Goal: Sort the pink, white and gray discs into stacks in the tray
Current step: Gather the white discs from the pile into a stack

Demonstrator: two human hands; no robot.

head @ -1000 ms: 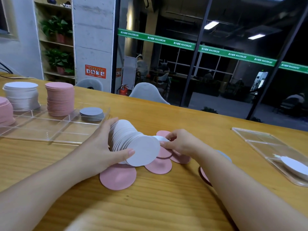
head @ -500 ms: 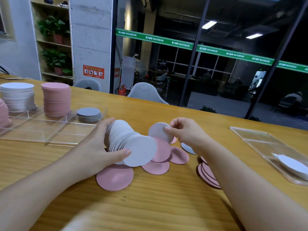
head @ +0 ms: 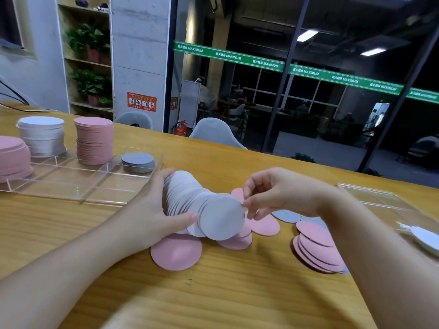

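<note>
The left hand (head: 152,214) gripped a fanned bundle of white discs (head: 202,207) on edge, thumb under the near side and fingers curled round the far end. The right hand (head: 278,193) touched the rim of the front disc with thumb and forefinger; whether it pinched that disc could not be told. The bundle was held just above loose pink discs (head: 177,254) lying flat on the table (head: 213,300).

Further right, gray discs (head: 286,216) lay beside an overlapping pink pile (head: 316,250). The tray (head: 71,184) sat to the left, well apart from the loose discs. It held a white stack (head: 41,135), a tall pink stack (head: 94,140) and a low gray stack (head: 138,162); another pink stack (head: 13,155) stood at the left edge.

The step in hand appeared to be gathering white discs into the bundle before transfer to the tray. To do it well:

- Seat each added disc flush against the front one.
- Square the fan with the right hand, since skewed discs will likely slip out in transit.
- Keep thumb pressure steady.
- Carry the bundle to the white stack, not to a pink or gray one.
- Lower it flat so the tall stack does not topple.
</note>
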